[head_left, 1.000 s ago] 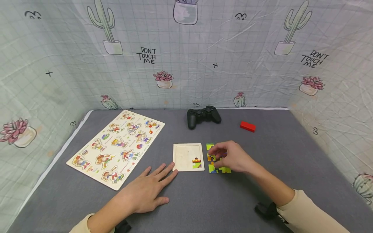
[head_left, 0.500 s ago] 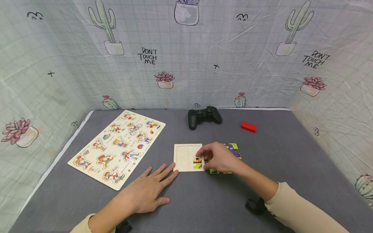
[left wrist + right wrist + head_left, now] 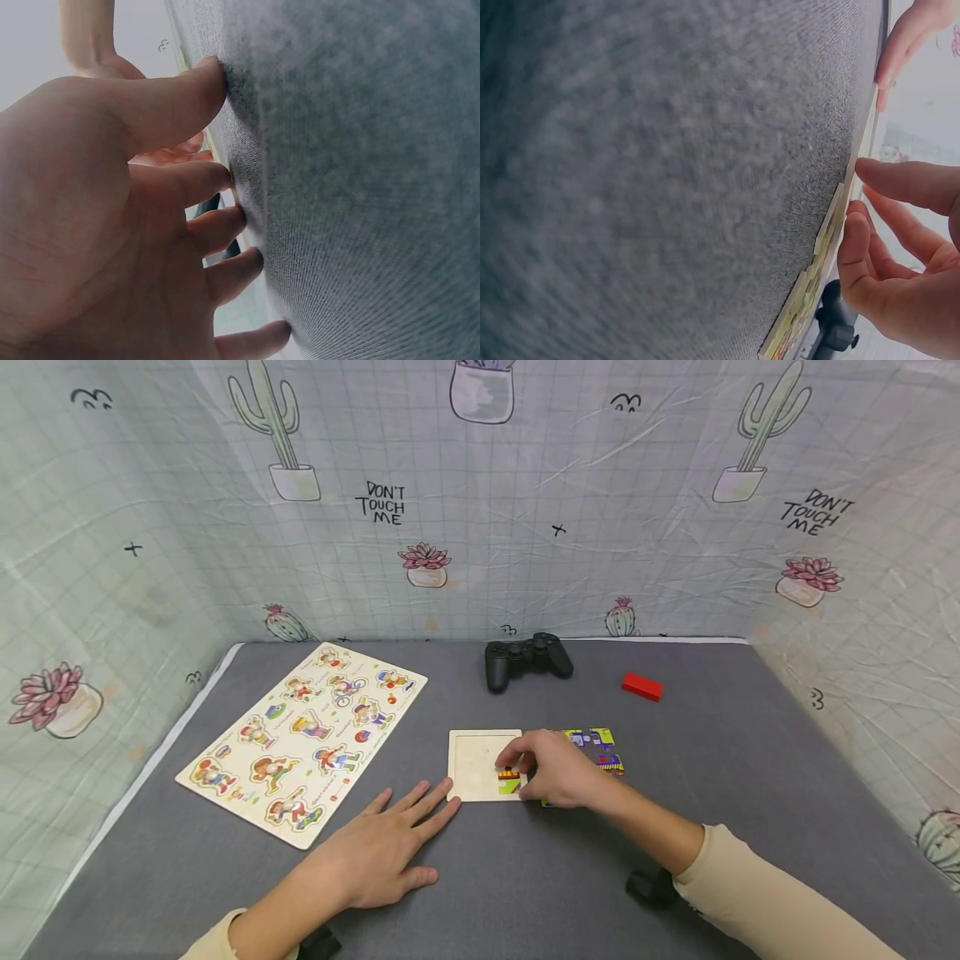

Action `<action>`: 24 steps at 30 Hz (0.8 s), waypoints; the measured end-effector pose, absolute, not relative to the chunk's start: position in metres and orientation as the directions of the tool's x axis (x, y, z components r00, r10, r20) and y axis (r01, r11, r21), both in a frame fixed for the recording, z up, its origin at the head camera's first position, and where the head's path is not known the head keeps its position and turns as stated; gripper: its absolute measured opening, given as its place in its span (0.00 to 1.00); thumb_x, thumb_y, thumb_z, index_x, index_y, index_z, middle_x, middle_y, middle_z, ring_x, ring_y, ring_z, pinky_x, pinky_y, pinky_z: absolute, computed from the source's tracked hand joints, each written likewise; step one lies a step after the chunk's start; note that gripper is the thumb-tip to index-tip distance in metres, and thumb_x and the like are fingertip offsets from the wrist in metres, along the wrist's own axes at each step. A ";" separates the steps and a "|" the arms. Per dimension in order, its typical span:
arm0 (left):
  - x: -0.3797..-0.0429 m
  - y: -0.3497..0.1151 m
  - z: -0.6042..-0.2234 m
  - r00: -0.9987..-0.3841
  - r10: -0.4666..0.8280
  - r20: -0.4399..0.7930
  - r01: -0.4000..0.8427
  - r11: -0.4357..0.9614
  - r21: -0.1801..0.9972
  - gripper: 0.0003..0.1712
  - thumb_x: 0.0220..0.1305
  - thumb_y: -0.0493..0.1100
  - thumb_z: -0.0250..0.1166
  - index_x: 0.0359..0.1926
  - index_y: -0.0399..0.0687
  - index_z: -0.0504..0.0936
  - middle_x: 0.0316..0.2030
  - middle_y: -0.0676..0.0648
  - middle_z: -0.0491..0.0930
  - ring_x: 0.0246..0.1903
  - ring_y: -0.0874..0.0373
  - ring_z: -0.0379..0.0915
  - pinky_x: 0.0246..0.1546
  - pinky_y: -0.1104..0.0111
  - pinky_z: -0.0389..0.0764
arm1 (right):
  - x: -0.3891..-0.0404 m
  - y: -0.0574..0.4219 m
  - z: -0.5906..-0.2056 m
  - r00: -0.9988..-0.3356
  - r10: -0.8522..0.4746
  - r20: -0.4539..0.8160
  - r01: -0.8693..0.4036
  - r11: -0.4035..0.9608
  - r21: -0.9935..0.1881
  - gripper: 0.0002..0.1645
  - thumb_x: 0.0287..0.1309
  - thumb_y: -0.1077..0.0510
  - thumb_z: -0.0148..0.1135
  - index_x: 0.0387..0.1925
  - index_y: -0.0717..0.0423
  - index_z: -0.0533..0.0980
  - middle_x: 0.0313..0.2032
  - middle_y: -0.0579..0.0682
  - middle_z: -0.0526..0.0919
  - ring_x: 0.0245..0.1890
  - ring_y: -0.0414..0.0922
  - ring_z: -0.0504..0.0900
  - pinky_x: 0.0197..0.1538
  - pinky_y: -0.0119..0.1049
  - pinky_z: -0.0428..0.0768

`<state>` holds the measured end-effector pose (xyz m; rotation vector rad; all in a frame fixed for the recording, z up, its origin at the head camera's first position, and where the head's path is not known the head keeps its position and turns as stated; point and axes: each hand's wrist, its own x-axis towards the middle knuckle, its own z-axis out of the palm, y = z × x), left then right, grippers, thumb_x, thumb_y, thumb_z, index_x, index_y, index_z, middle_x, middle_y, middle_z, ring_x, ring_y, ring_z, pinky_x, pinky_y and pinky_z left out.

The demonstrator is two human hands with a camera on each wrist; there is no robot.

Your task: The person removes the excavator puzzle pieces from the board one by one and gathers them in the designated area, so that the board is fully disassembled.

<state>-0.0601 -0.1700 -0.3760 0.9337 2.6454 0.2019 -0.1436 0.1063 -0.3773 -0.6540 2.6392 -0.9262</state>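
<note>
In the head view my left hand (image 3: pixel 378 852) lies flat on the grey table with fingers spread. Its fingertips touch the lower left corner of a square wooden puzzle tray (image 3: pixel 472 756). A green, red and yellow puzzle piece (image 3: pixel 509 785) sits in the tray's lower right corner. My right hand (image 3: pixel 558 768) reaches over the tray's right rim, index finger and thumb bent at either side of that piece. The right wrist view shows a gap between thumb and fingers, with the fingertips at the tray's edge. Loose puzzle pieces (image 3: pixel 596 737) lie right of the tray, partly hidden by the right hand.
A large board with cartoon figures (image 3: pixel 303 743) lies slantwise at the left. A black game controller (image 3: pixel 528 658) stands at the back, with a red block (image 3: pixel 642 687) to its right. Patterned cloth walls (image 3: pixel 555 568) enclose the table.
My right hand has moved left from above the loose pieces to the tray's right side, uncovering some purple and green pieces. My left hand has stayed in place.
</note>
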 end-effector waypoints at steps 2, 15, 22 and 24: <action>-0.060 -0.170 -0.376 -0.732 0.631 -0.256 0.585 0.775 0.239 0.47 0.72 0.65 0.62 0.84 0.58 0.55 0.84 0.51 0.45 0.82 0.47 0.47 0.75 0.36 0.59 | -0.144 0.106 -0.378 -0.860 -0.500 -0.103 -0.325 0.692 -0.644 0.23 0.44 0.72 0.78 0.44 0.52 0.88 0.36 0.44 0.86 0.34 0.42 0.79 0.40 0.34 0.77; -0.060 -0.170 -0.377 -0.732 0.632 -0.256 0.586 0.775 0.239 0.48 0.72 0.65 0.62 0.84 0.58 0.54 0.84 0.51 0.45 0.82 0.48 0.47 0.75 0.36 0.59 | -0.144 0.105 -0.377 -0.848 -0.520 -0.102 -0.360 0.707 -0.609 0.25 0.44 0.74 0.75 0.44 0.50 0.89 0.37 0.46 0.82 0.36 0.44 0.77 0.41 0.36 0.75; -0.060 -0.170 -0.377 -0.732 0.632 -0.255 0.586 0.775 0.237 0.47 0.72 0.65 0.62 0.84 0.58 0.54 0.84 0.51 0.45 0.82 0.48 0.47 0.75 0.36 0.59 | -0.143 0.105 -0.378 -0.844 -0.529 -0.088 -0.373 0.698 -0.612 0.25 0.44 0.76 0.73 0.43 0.51 0.89 0.39 0.47 0.81 0.36 0.43 0.77 0.38 0.32 0.76; -0.060 -0.170 -0.377 -0.732 0.632 -0.254 0.585 0.775 0.239 0.47 0.72 0.64 0.62 0.84 0.58 0.54 0.84 0.51 0.45 0.82 0.48 0.47 0.75 0.36 0.59 | -0.143 0.105 -0.378 -0.844 -0.529 -0.086 -0.372 0.694 -0.616 0.25 0.44 0.76 0.73 0.43 0.51 0.89 0.39 0.48 0.81 0.35 0.43 0.77 0.37 0.31 0.77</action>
